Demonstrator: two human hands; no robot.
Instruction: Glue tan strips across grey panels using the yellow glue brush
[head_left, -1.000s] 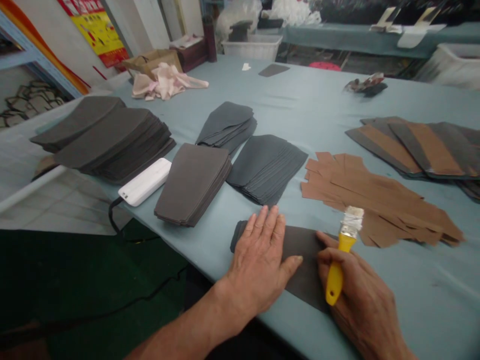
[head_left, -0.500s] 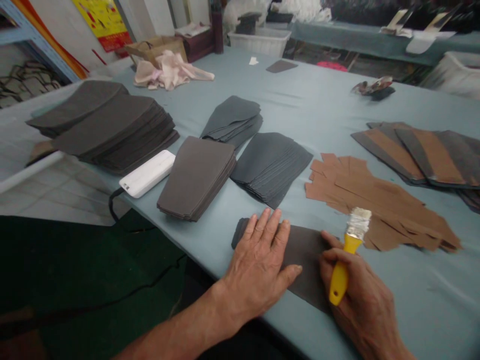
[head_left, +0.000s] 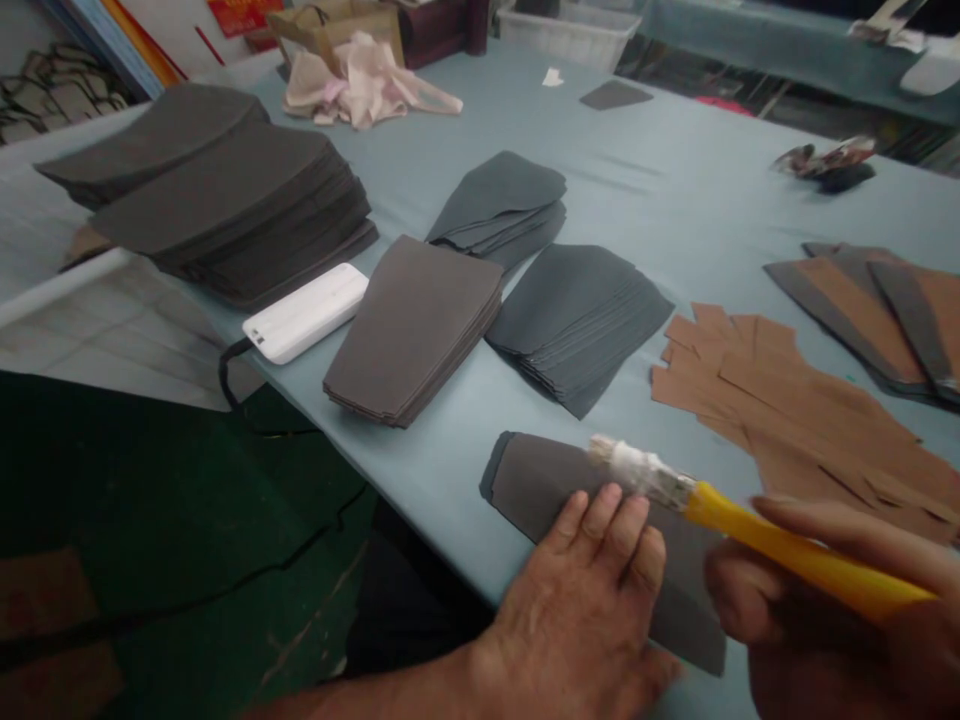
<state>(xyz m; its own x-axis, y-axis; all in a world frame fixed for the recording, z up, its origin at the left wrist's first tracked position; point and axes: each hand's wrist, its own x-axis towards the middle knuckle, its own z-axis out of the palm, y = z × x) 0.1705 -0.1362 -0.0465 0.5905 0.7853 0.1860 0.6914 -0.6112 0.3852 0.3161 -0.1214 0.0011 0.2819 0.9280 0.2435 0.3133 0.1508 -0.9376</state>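
Observation:
A dark grey cut piece [head_left: 537, 478] lies flat near the front edge of the blue-covered table [head_left: 675, 210]. My left hand [head_left: 585, 610] rests on it with fingers stretched out, pressing its near part. My right hand [head_left: 832, 610] is closed round the yellow handle of a brush [head_left: 750, 525]. The brush lies almost level, its pale bristles touching the grey piece just beyond my left fingertips.
Stacks of dark grey pieces [head_left: 416, 325] [head_left: 581, 320] [head_left: 502, 205] [head_left: 217, 195] stand behind. Brown strips [head_left: 780, 400] lie to the right, with grey-and-brown pieces [head_left: 870, 310] further right. A white device [head_left: 306, 312] with a black cable sits at the left edge. Pink cloth [head_left: 360, 85] lies at the back.
My right hand has swung the brush down from upright onto the grey piece, bristles pointing left. My left hand has slid back toward me. The view has tilted down.

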